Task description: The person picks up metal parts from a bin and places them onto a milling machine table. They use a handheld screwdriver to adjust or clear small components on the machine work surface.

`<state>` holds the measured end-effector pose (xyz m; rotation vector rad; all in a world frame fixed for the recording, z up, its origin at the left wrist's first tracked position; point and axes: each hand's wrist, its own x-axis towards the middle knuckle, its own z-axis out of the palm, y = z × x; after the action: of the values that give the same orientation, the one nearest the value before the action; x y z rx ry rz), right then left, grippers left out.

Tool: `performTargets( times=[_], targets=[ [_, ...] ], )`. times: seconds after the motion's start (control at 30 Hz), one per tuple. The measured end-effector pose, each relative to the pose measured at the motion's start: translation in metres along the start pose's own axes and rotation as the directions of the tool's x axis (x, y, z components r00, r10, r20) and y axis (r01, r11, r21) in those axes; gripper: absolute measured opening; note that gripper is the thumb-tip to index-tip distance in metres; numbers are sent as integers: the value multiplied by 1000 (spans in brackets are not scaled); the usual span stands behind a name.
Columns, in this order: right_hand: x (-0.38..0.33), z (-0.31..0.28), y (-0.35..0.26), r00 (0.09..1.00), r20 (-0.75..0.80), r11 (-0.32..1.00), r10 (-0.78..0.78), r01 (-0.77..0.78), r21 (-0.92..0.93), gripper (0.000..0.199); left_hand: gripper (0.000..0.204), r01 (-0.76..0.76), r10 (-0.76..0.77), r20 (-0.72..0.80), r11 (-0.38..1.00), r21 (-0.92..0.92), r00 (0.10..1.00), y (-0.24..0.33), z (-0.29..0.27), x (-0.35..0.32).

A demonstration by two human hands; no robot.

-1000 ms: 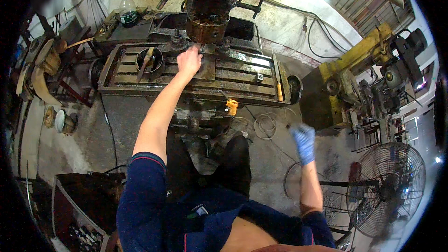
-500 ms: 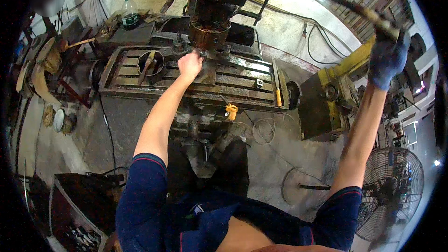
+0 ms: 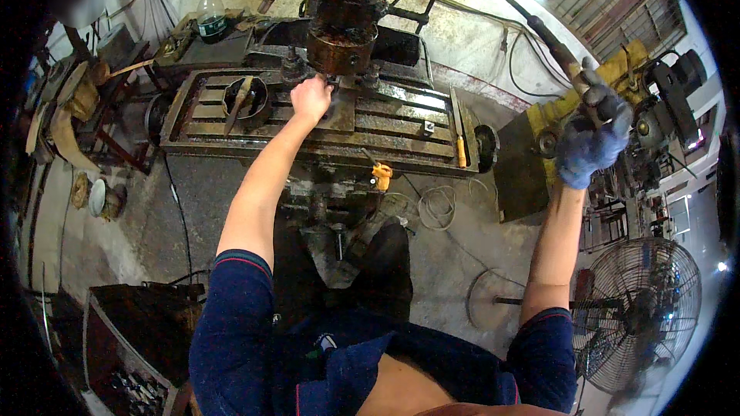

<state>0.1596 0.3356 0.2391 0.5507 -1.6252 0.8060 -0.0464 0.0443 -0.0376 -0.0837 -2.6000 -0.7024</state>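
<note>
Compared w/ half a sec earlier, little is changed: the right hand point(image 3: 590, 142), in a blue work glove, is kept raised on the long lever handle point(image 3: 551, 42) at upper right, and a sec ago that same hand was seen low by the floor. The left hand point(image 3: 311, 98) is kept on the machine table throughout.

Nearest the camera, the dark blue shirt and both short sleeves are seen at the bottom edge; the torso is cut off by the frame. The floor fan point(image 3: 644, 316) at lower right is partly lost in the dark fisheye rim. A dark bin point(image 3: 135, 339) at lower left is shadowed; its contents can't be made out.

Further out, the gloved right hand is curled tight round the lever handle, fingers wrapped; the handle's knob end is hidden behind the glove. A small yellow-orange item point(image 3: 381, 176) is hung at the table's front edge; what it is can't be told.

Beyond, the left hand is laid on the slotted machine table point(image 3: 401, 131), just below the rusty round spindle head point(image 3: 341, 46). The fingers are bent downward and pressed together over sth. at the clamps; the item under them is hidden, so a grip can't be confirmed. A round fixture point(image 3: 245, 96) w/ a flat bar is set left of the hand. Farthest, a clear plastic bottle point(image 3: 209, 14) is stood on the rear bench.
</note>
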Motion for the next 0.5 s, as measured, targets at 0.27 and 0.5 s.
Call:
performTargets(
  times=[0.27, 0.5],
  targets=[
    [-30, 6, 14, 986, -119, 940, 116, -70, 334, 33, 25, 11, -12, 38, 1000, 29, 999, 12, -9, -2],
    [-31, 8, 11, 988, -102, 922, 117, -70, 380, 35, 25, -46, 53, 97, 996, -76, 994, -5, -27, -5]
  ],
)
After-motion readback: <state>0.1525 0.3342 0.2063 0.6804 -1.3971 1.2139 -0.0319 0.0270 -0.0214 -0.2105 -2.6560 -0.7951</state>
